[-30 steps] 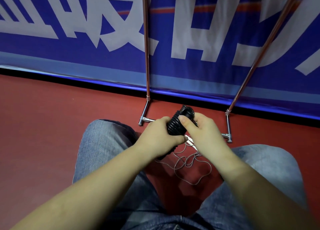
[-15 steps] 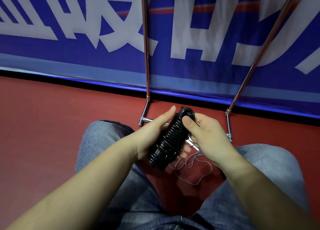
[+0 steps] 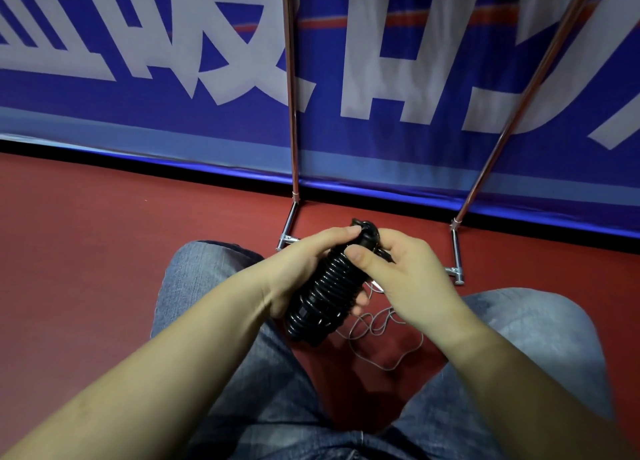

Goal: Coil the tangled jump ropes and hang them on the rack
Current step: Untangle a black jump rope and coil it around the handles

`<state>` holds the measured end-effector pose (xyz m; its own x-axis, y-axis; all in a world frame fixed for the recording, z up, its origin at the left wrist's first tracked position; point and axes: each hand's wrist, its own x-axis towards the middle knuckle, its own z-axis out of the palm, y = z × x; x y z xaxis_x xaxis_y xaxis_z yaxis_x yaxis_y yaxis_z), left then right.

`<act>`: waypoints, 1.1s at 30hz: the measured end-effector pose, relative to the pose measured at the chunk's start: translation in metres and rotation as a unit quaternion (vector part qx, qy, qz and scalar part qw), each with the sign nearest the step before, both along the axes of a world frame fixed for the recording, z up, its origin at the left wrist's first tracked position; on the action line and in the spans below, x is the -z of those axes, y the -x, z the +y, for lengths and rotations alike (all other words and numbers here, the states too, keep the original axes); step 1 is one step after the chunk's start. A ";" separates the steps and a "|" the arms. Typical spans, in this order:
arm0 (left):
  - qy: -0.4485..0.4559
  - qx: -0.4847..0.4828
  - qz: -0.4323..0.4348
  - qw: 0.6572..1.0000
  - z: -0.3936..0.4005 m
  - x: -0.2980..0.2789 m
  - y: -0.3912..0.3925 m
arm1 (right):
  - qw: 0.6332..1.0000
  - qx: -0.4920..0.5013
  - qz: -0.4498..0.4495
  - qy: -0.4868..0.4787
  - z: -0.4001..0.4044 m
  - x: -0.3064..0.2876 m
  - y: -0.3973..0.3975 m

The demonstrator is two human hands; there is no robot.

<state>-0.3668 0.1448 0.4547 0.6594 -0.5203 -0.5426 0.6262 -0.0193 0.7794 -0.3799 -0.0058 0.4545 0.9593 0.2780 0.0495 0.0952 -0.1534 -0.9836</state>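
A: Jump rope (image 3: pixel 327 291), black and wound tight round its own handles, sits between both hands now. A second ago the left hand (image 3: pixel 298 272) was wrapped over the top of it; its fingers have since swung round behind, so the coils face up and the whole bundle shows.

B: And the grip?

A: The left hand cradles it from beneath, fingers curled round the far side, two fingertips peeking out under the lower coils. The right hand (image 3: pixel 403 279) pinches near the top end, thumb pressed on the front of the coils, fingers curled behind.

B: So the winding is done?

A: Looks mostly done. Something at the top end, just past the right thumb, may be the free tail being tucked; it is too dark there to be sure.

B: What is that below the fingers?

A: Thin grey cord (image 3: pixel 377 331) in loose loops on the red floor (image 3: pixel 104 251), between the knees, apparently another rope not yet coiled.

B: And the rack (image 3: pixel 291 120)?

A: Beyond the fingertips, uprights against the blue banner (image 3: pixel 138 78). Hanging this bundle seems next.
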 end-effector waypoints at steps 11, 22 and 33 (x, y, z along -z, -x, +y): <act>0.066 -0.192 -0.008 0.979 -0.026 0.010 0.005 | 0.979 0.124 -0.022 0.161 0.012 0.004 -0.002; 0.023 -0.273 -0.050 0.960 -0.030 0.017 0.011 | 0.980 0.190 0.034 0.050 0.031 0.008 0.009; -0.156 -0.299 -0.219 0.916 -0.044 0.018 0.021 | 0.968 0.243 0.053 0.024 0.026 0.016 -0.003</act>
